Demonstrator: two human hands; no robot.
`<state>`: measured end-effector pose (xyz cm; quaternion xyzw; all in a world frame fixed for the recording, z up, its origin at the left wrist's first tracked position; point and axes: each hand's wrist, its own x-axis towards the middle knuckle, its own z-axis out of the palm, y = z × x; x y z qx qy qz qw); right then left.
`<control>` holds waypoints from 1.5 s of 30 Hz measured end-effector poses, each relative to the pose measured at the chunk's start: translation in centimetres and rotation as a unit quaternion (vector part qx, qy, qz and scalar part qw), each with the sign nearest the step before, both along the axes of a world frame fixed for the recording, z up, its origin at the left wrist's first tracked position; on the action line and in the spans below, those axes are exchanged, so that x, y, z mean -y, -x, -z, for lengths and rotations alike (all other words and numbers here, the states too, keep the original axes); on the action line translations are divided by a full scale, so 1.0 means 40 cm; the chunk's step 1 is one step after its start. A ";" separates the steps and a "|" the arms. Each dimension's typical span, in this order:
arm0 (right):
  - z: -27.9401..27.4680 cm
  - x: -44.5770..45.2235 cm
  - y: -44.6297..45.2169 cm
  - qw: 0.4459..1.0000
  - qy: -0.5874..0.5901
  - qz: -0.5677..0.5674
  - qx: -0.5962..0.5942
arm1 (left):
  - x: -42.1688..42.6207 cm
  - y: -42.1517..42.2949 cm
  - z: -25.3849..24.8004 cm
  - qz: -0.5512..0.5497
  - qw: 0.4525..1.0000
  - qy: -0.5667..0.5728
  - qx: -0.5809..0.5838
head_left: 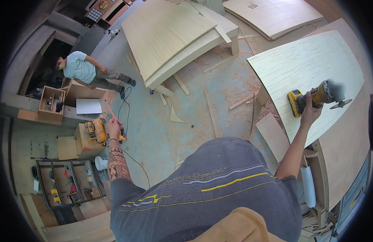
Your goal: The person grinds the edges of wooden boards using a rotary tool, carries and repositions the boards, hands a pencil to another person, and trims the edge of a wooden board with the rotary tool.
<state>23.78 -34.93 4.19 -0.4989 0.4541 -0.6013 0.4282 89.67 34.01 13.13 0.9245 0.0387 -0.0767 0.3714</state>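
My right hand (310,109) is closed round the grip of a yellow-and-black cordless power tool (325,92), above the pale plywood panel (287,72). A battery pack (294,103) sits at the tool's near end. A thin disc-like part shows at its far end, beside a blurred dark patch, so the exact kind of tool is unclear. On the other side, my left hand (114,128) is closed, and a thin orange hose-like length (110,109) sticks out of it. Right by this hand is a yellow air compressor (99,131). A small yellow-orange part shows just below the fingers.
Another person (83,68) stands at the left by an open wooden box (51,103). A large table (190,56) carries plywood sheets. Wood offcuts (210,113), sawdust and a dark cable (134,159) lie on the floor. A divided bin (65,181) holds tools.
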 end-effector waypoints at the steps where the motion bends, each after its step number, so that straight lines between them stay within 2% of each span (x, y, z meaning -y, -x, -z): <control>1: 0.003 -0.001 -0.004 1.000 -0.005 0.008 0.005 | 0.002 -0.028 -0.008 -0.005 1.000 0.024 -0.001; 2: 0.014 0.004 0.000 1.000 -0.003 0.015 0.009 | 0.005 -0.050 -0.021 0.002 1.000 0.025 0.003; 4: 0.019 0.004 0.004 0.998 0.011 0.020 -0.056 | -0.001 -0.097 -0.041 -0.030 0.997 0.069 -0.007; 11: 0.022 0.007 0.006 0.999 0.002 0.007 -0.031 | -0.060 -0.212 -0.033 -0.055 0.987 0.150 0.020; 17: 0.042 0.035 0.023 1.000 -0.018 -0.013 -0.009 | -0.108 -0.201 0.034 -0.079 0.973 0.215 -0.012; 22: 0.061 0.071 0.053 0.999 -0.027 -0.026 -0.037 | -0.180 -0.243 0.116 -0.112 0.929 0.348 -0.059; 24: 0.089 0.111 0.082 0.996 -0.046 -0.069 -0.010 | -0.204 -0.258 0.138 -0.104 0.913 0.389 -0.067; 27: 0.114 0.156 0.110 0.992 -0.079 -0.094 0.031 | -0.174 -0.216 0.098 -0.113 0.909 0.397 -0.054; 30: 0.115 0.171 0.117 0.994 -0.056 -0.095 0.015 | -0.144 -0.176 0.052 -0.130 0.908 0.396 -0.041; 33: 0.088 0.161 0.109 0.991 -0.114 -0.063 0.029 | -0.139 -0.161 0.037 -0.136 0.914 0.379 -0.049; 45: 0.089 0.154 0.131 0.991 -0.114 -0.059 0.031 | -0.139 -0.166 0.047 -0.118 0.918 0.373 -0.064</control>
